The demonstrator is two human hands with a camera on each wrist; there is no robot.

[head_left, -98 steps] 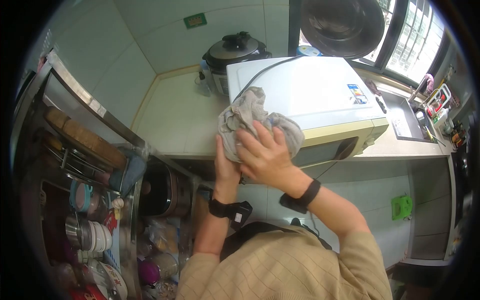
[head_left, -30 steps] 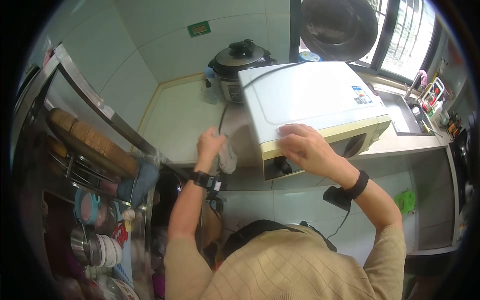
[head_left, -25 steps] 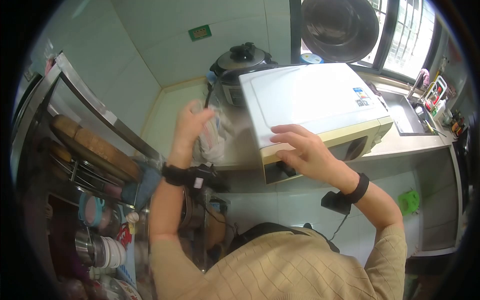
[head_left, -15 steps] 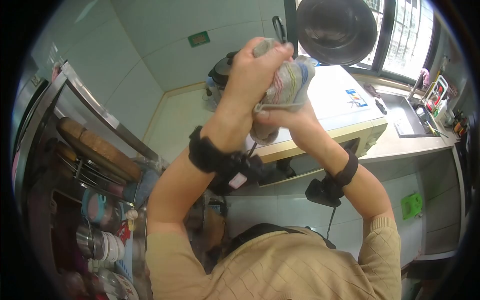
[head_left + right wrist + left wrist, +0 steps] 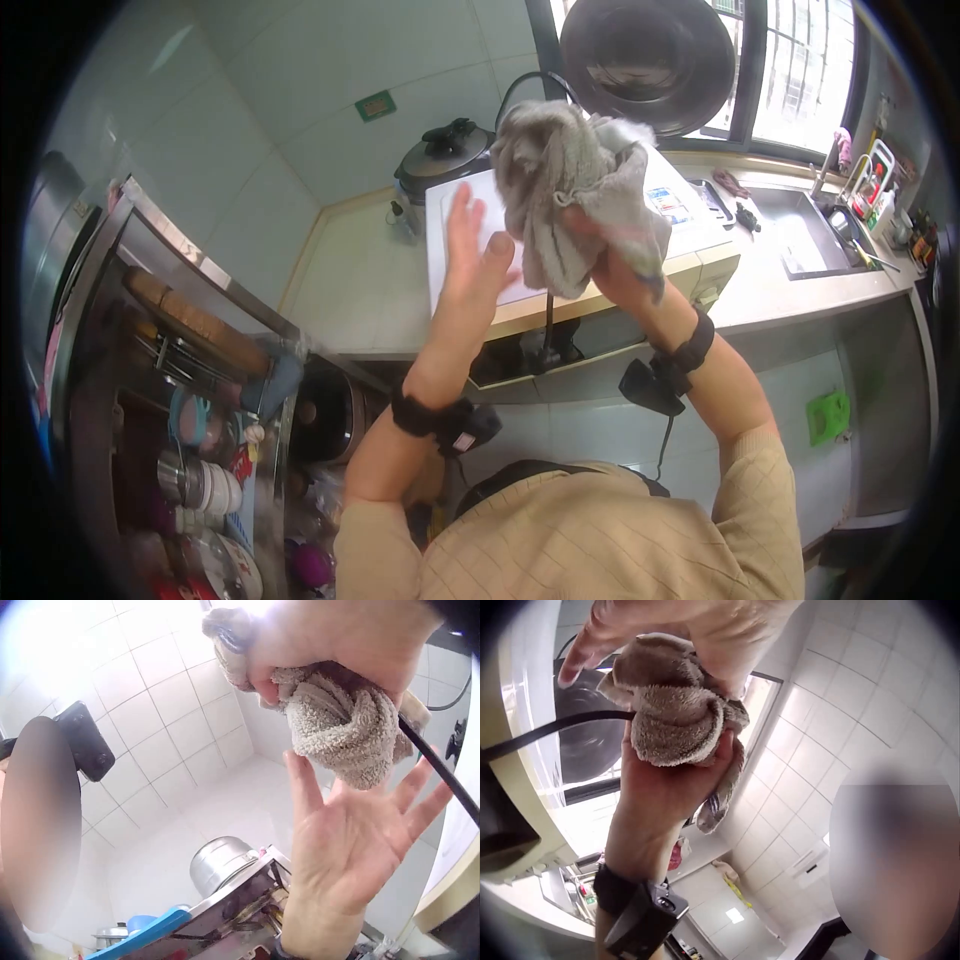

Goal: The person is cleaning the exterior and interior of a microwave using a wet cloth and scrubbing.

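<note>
The right hand point(image 5: 617, 277) grips a gray cloth point(image 5: 560, 190) above the microwave point(image 5: 437, 240). The left hand point(image 5: 470, 268) is spread flat, holding nothing, at the cloth's 8 o'clock.

Room on the left, a crowd over the middle

The bare worktop point(image 5: 345, 265) between the metal rack point(image 5: 200, 330) and the microwave point(image 5: 690, 235) lies free for a hand to pass. The cooker point(image 5: 445, 160) closes that gap at the back, just beside the microwave. Above the microwave the way is blocked. The right hand point(image 5: 618, 278) holds a bunched cloth point(image 5: 570, 190) there, and the left hand point(image 5: 470, 260) spreads its fingers just beside it. A black cord point(image 5: 548, 330) loops over and hangs down the front, and a dark pan point(image 5: 648, 55) hangs behind.
</note>
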